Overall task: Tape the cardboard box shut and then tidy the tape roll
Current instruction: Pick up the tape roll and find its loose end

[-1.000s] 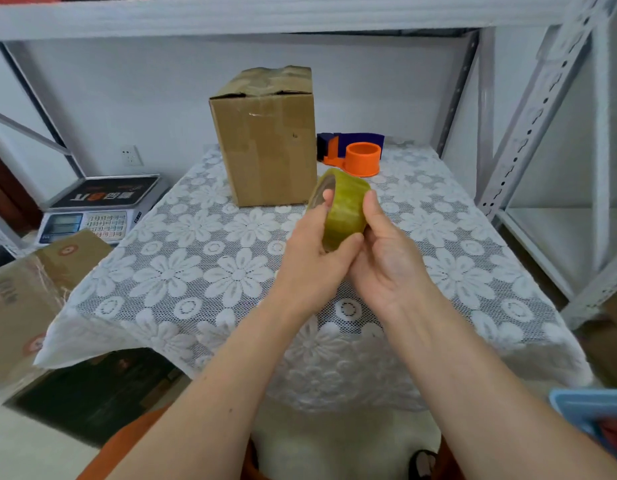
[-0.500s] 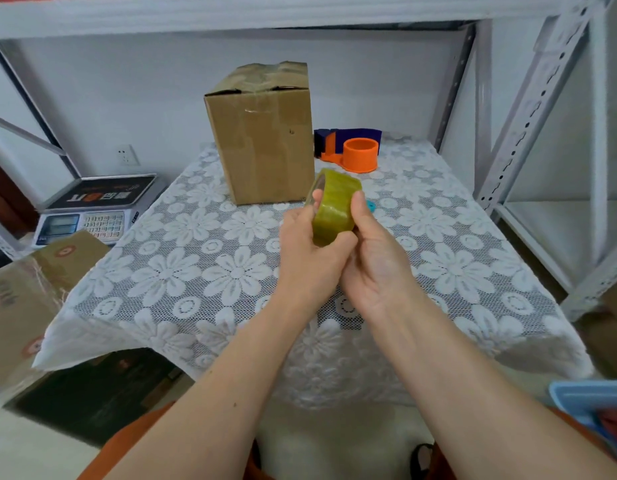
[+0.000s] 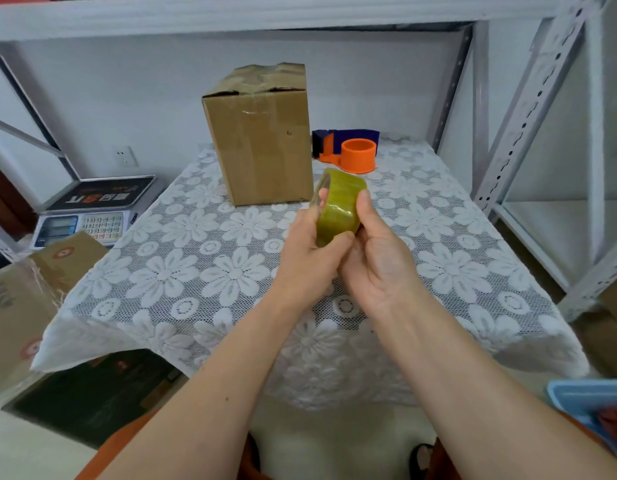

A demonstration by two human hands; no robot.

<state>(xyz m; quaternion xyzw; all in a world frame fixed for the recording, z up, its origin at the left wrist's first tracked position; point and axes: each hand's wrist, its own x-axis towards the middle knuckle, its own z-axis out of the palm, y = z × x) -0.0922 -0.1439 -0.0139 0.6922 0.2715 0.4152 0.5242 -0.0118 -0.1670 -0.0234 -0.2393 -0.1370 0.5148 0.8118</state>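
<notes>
A yellowish-green tape roll [image 3: 338, 206] is held upright above the middle of the table, between both my hands. My left hand [image 3: 307, 258] grips it from the left, thumb on its lower face and a fingertip through its core. My right hand [image 3: 376, 268] grips its right side, thumb lying up the outer face. The brown cardboard box [image 3: 262, 136] stands upright at the back of the table, beyond the roll, its top flaps down with rumpled tape over them.
An orange and blue tape dispenser [image 3: 348, 148] sits right of the box. The table wears a white lace cloth [image 3: 182, 271]. A weighing scale [image 3: 92, 209] and cartons [image 3: 26, 306] lie to the left, shelf uprights [image 3: 528, 109] to the right, a blue tray [image 3: 591, 407] at lower right.
Both hands have kept hold of the roll. They have shifted slightly with it over the table while the view moved a little.
</notes>
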